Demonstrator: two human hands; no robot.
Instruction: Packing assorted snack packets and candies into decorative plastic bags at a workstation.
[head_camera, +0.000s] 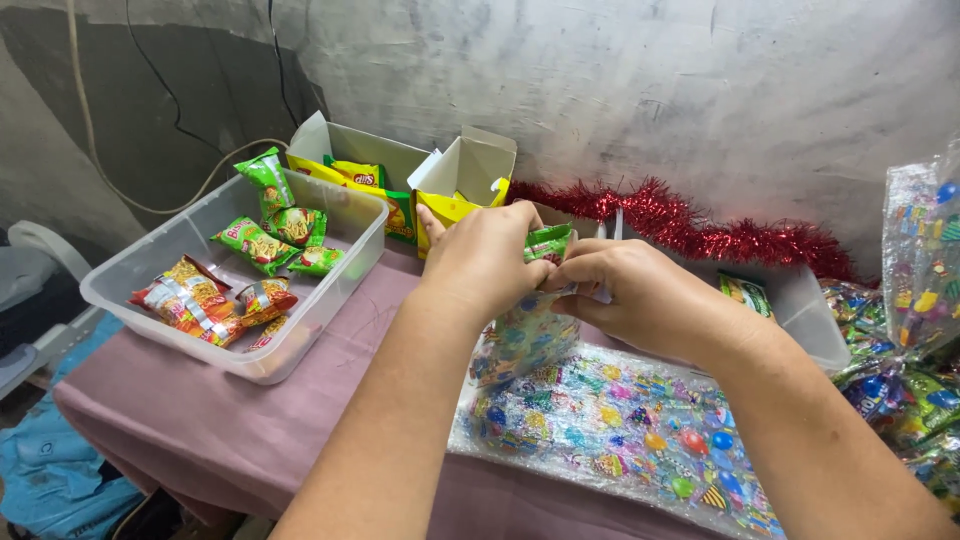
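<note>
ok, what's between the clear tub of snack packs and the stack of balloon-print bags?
Head view: only bare pink tablecloth, crossed by the left hand's forearm, lies between the clear tub and the balloon-print bags.

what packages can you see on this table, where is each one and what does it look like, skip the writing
Green snack packet: small, held between the left hand and right hand.
Patterned party bag: clear, multicoloured, hanging below both hands.
Patterned bags: flat stack on the table.
Green packets: far end of the clear tub.
Orange-red packets: near end of the tub.
Yellow cartons: open, against the wall.
</note>
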